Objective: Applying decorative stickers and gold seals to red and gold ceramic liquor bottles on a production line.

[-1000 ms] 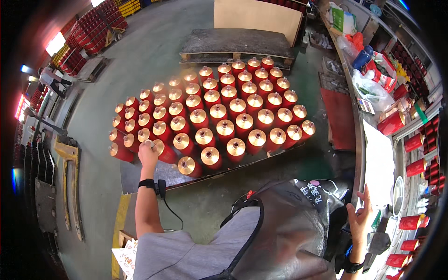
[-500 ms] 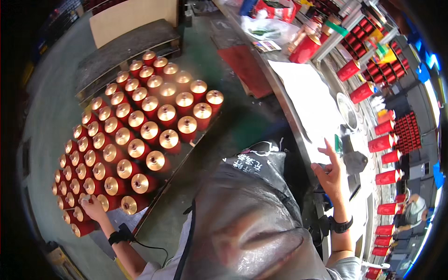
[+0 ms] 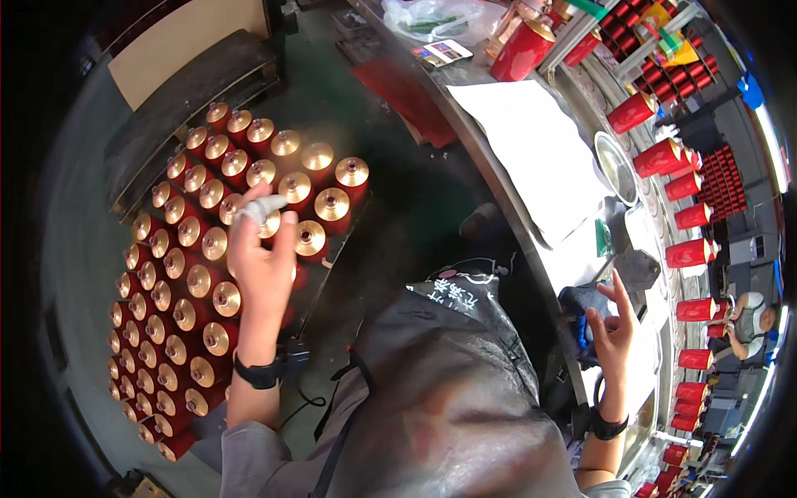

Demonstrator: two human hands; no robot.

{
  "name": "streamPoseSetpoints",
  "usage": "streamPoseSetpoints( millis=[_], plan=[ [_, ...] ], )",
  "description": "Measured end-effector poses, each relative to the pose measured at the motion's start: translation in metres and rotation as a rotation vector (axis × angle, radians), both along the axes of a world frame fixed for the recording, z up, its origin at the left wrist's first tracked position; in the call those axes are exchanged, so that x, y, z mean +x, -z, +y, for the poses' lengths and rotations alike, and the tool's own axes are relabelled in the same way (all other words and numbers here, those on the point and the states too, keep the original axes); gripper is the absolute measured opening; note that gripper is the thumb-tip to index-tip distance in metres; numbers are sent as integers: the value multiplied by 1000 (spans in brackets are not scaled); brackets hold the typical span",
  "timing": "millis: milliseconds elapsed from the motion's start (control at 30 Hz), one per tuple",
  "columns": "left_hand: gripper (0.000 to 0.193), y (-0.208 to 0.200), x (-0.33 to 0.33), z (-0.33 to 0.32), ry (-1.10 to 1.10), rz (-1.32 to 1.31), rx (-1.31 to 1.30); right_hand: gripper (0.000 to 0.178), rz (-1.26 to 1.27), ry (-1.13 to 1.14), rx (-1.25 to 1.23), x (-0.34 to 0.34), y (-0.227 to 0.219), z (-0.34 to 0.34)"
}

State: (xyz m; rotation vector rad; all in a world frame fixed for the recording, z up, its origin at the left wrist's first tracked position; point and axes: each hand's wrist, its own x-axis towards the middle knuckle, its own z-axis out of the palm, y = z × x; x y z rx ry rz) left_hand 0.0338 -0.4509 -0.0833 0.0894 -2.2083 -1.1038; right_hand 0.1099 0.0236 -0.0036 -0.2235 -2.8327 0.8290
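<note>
- While the left hand (image 3: 262, 264) hangs over the low platform (image 3: 329, 265) on the left, brass-topped canisters (image 3: 310, 238) stand upright there in close rows.
- Its grip is half open, thumb clear of the fingers; a pale wrapping (image 3: 261, 209) covers a finger, and I see nothing held.
- On the right, the right hand (image 3: 616, 336) has thumb and forefinger spread, apparently empty, beside a dark blue cloth (image 3: 581, 319) on the desk (image 3: 467, 75).
- Every platform canister I can make out has its top on; more red canisters (image 3: 696, 310) line up beyond the desk, how finished I can't tell.
- A white sheet (image 3: 531, 149) and a round dish (image 3: 618, 170) take up desk room.
- Crowded tops probably leave fingers little space.
- Another person (image 3: 750, 328) is at far right.
</note>
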Motion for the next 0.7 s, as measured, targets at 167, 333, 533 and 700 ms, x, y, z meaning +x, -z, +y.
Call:
streamPoseSetpoints(
  millis=[167,333,533,700],
  plan=[
    [18,11,-33,33,168,-110,144,72,6,102,-8,-3,-12,7],
    [20,10,-53,56,255,-123,94,71,-1,99,-79,-25,-9,16],
    [20,-18,-71,105,394,-157,-18,68,17,11,-108,-37,-12,27],
    [20,-31,-105,155,583,-139,1,56,264,94,-35,-54,-18,85]
  ],
)
